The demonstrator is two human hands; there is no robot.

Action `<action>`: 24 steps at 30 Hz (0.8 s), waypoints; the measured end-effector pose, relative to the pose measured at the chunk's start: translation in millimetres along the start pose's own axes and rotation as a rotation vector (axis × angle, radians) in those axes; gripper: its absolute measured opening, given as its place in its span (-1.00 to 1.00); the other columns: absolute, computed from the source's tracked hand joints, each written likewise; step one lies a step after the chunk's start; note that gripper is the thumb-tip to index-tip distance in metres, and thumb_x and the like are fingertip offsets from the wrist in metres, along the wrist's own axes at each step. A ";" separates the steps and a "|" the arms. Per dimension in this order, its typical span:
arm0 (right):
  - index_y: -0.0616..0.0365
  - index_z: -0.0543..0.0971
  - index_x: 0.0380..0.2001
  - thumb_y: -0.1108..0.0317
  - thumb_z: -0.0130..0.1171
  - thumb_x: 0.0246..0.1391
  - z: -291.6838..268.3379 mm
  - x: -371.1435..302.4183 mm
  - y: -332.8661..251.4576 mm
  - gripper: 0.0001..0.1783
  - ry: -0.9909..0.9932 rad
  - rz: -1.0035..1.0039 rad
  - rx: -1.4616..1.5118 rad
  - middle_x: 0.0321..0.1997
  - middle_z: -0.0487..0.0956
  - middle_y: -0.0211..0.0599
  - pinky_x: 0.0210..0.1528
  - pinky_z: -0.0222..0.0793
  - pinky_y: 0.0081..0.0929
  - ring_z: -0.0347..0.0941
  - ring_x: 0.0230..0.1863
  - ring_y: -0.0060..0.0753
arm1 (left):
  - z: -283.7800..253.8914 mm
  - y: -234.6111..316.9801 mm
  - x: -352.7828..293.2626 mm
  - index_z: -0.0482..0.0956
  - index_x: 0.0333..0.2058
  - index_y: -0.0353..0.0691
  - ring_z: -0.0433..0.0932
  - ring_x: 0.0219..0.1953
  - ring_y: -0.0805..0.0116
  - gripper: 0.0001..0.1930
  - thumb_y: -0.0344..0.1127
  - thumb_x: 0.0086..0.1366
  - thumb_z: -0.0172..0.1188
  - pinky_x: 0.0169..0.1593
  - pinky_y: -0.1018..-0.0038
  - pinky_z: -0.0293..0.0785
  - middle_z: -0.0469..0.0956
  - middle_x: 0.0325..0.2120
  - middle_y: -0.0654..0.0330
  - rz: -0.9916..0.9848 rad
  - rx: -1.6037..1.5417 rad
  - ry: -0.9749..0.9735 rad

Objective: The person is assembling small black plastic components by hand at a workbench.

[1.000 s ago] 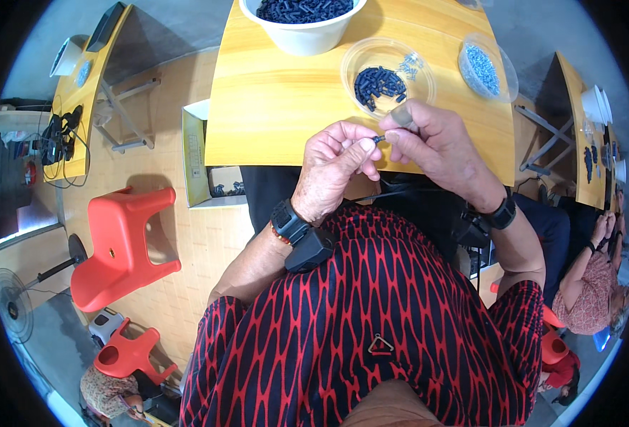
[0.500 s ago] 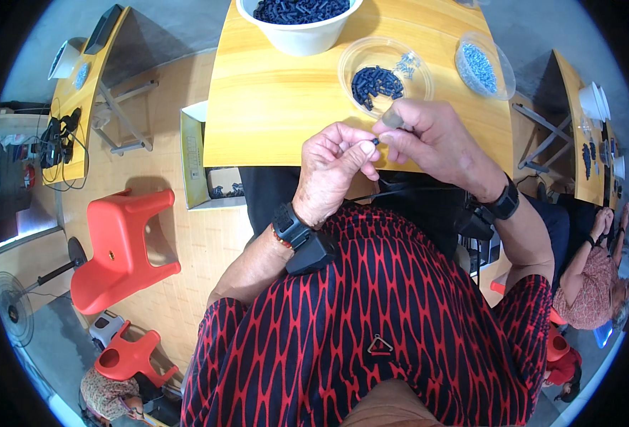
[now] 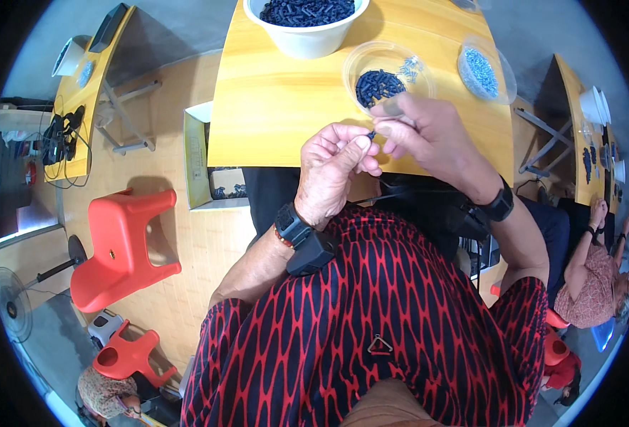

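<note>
My left hand [image 3: 334,165] is above the near edge of the table, thumb and forefinger pinched on a small dark blue plastic piece [image 3: 371,135] whose tip shows. My right hand [image 3: 428,135], a little blurred, is just to the right with its fingers drawn together. A greyish cover [image 3: 387,107] is on one of its fingers. Whatever its fingertips hold is too small or hidden to make out. Beyond the hands stands a clear round tub [image 3: 428,75] with dark blue pieces [image 3: 380,87] and a few pale blue bits [image 3: 410,69] in it.
On the wooden table [image 3: 279,107] are a white bowl [image 3: 307,41] full of dark pieces and a clear container [image 3: 479,72] of light blue bits. An open carton [image 3: 199,156] stands left of the table. A red chair [image 3: 118,249] is farther left. Another person [image 3: 588,285] sits at right.
My right hand has lifted slightly away from my left fingertips and is blurred. My left hand keeps its pinch on the dark piece. The whole view has shifted a little.
</note>
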State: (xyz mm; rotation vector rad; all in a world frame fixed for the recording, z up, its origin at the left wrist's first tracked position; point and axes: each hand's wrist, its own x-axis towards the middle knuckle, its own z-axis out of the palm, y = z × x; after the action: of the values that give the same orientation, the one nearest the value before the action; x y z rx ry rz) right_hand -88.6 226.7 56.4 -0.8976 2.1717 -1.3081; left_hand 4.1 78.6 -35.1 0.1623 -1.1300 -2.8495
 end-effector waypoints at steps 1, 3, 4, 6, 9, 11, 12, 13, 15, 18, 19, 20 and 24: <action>0.31 0.46 -0.40 0.39 0.20 0.10 -0.5 -4.6 0.0 -0.81 0.052 -0.027 0.000 -0.50 0.53 -0.20 -0.45 0.41 -0.49 0.53 -0.51 -0.45 | -0.2 0.6 0.2 0.52 -0.21 -0.35 0.61 -0.44 0.39 -0.89 -0.44 0.36 0.10 -0.29 0.43 0.64 0.61 -0.37 0.08 -0.026 -0.061 -0.001; 0.31 0.46 -0.40 0.37 0.23 0.08 2.2 -9.3 1.7 -0.79 0.104 -0.052 0.001 -0.49 0.53 -0.16 -0.44 0.40 -0.44 0.54 -0.50 -0.36 | -0.2 3.0 2.1 0.52 -0.21 -0.37 0.62 -0.44 0.41 -0.87 -0.43 0.36 0.11 -0.29 0.46 0.64 0.62 -0.36 0.07 -0.039 -0.097 0.000; 0.30 0.45 -0.40 0.35 0.25 0.05 5.6 -10.4 4.8 -0.76 0.119 -0.173 -0.140 -0.48 0.52 -0.13 -0.43 0.40 -0.40 0.52 -0.48 -0.24 | 0.1 3.9 2.4 0.52 -0.20 -0.38 0.63 -0.43 0.43 -0.86 -0.41 0.36 0.12 -0.30 0.49 0.64 0.63 -0.36 0.07 -0.052 -0.134 -0.001; 0.30 0.45 -0.39 0.33 0.28 0.03 9.1 -12.0 4.8 -0.73 0.134 -0.293 -0.282 -0.47 0.50 -0.11 -0.41 0.39 -0.35 0.51 -0.46 -0.13 | 1.3 5.2 0.6 0.53 -0.20 -0.38 0.62 -0.38 0.41 -0.86 -0.42 0.36 0.11 -0.25 0.48 0.62 0.63 -0.33 0.07 -0.072 -0.139 0.008; 0.28 0.42 -0.41 0.29 0.31 0.00 9.2 -12.2 0.1 -0.69 0.083 -0.263 -0.382 -0.46 0.46 -0.07 -0.36 0.37 -0.26 0.46 -0.40 0.02 | 4.9 7.4 -0.1 0.54 -0.20 -0.38 0.61 -0.31 0.40 -0.86 -0.42 0.35 0.10 -0.19 0.47 0.59 0.62 -0.28 0.07 -0.107 -0.148 0.008; 0.27 0.40 -0.43 0.25 0.32 -0.02 7.8 -11.0 -0.9 -0.65 0.004 -0.253 -0.486 -0.44 0.44 -0.07 -0.34 0.36 -0.22 0.46 -0.37 0.01 | 5.2 6.1 0.4 0.54 -0.20 -0.38 0.61 -0.30 0.40 -0.86 -0.42 0.35 0.11 -0.18 0.48 0.59 0.62 -0.27 0.07 -0.124 -0.154 -0.001; 0.27 0.40 -0.43 0.25 0.32 -0.02 8.8 -10.6 0.2 -0.65 0.003 -0.255 -0.485 -0.44 0.44 -0.07 -0.34 0.36 -0.22 0.46 -0.37 0.01 | 4.6 5.3 0.5 0.55 -0.22 -0.40 0.62 -0.33 0.40 -0.86 -0.43 0.35 0.12 -0.20 0.48 0.62 0.63 -0.29 0.06 -0.129 -0.176 0.003; 0.27 0.40 -0.43 0.25 0.32 -0.02 10.4 -10.4 2.4 -0.65 -0.003 -0.287 -0.471 -0.44 0.45 -0.06 -0.34 0.35 -0.21 0.46 -0.37 0.01 | 4.3 5.1 0.4 0.55 -0.23 -0.41 0.63 -0.36 0.39 -0.87 -0.45 0.34 0.12 -0.23 0.49 0.65 0.63 -0.30 0.04 -0.135 -0.198 0.006; 0.27 0.40 -0.43 0.25 0.32 -0.02 12.4 -10.3 4.8 -0.65 -0.010 -0.320 -0.458 -0.44 0.45 -0.05 -0.34 0.35 -0.20 0.46 -0.38 0.02 | 3.8 6.5 -0.3 0.55 -0.23 -0.40 0.62 -0.33 0.40 -0.87 -0.45 0.34 0.11 -0.20 0.49 0.62 0.63 -0.29 0.06 -0.143 -0.172 0.007; 0.27 0.39 -0.44 0.29 0.32 -0.02 12.3 -11.1 3.0 -0.67 0.040 -0.273 -0.420 -0.47 0.44 -0.07 -0.37 0.35 -0.24 0.44 -0.41 0.02 | 4.3 5.9 -0.1 0.55 -0.23 -0.38 0.60 -0.31 0.41 -0.89 -0.46 0.34 0.12 -0.19 0.49 0.58 0.62 -0.30 0.09 -0.117 -0.127 0.022; 0.27 0.38 -0.47 0.32 0.30 0.01 10.0 -11.7 -1.8 -0.70 0.056 -0.201 -0.346 -0.49 0.44 -0.09 -0.40 0.35 -0.28 0.44 -0.45 -0.05 | 3.7 5.2 0.2 0.55 -0.23 -0.37 0.60 -0.32 0.41 -0.90 -0.48 0.32 0.14 -0.19 0.50 0.58 0.62 -0.32 0.10 -0.083 -0.107 0.038; 0.27 0.38 -0.49 0.36 0.28 0.03 8.9 -11.8 -3.9 -0.72 0.072 -0.130 -0.271 -0.52 0.44 -0.11 -0.43 0.35 -0.33 0.44 -0.49 -0.12 | 2.3 4.8 0.3 0.55 -0.23 -0.37 0.60 -0.32 0.41 -0.90 -0.48 0.32 0.14 -0.19 0.50 0.58 0.62 -0.32 0.10 -0.081 -0.108 0.041; 0.28 0.36 -0.54 0.40 0.23 0.07 5.6 -10.9 2.8 -0.73 0.131 -0.077 -0.082 -0.57 0.43 -0.15 -0.48 0.33 -0.41 0.44 -0.55 -0.31 | 3.7 3.7 1.3 0.55 -0.22 -0.34 0.55 -0.41 0.46 -0.89 -0.48 0.30 0.18 -0.25 0.53 0.56 0.60 -0.37 0.17 0.007 0.060 0.064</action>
State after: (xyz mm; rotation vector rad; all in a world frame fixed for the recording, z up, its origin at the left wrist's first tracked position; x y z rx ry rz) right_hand -78.2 232.2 51.8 -0.9602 2.3276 -1.3574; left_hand 2.4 78.3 -29.9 0.2501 -1.2017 -2.7848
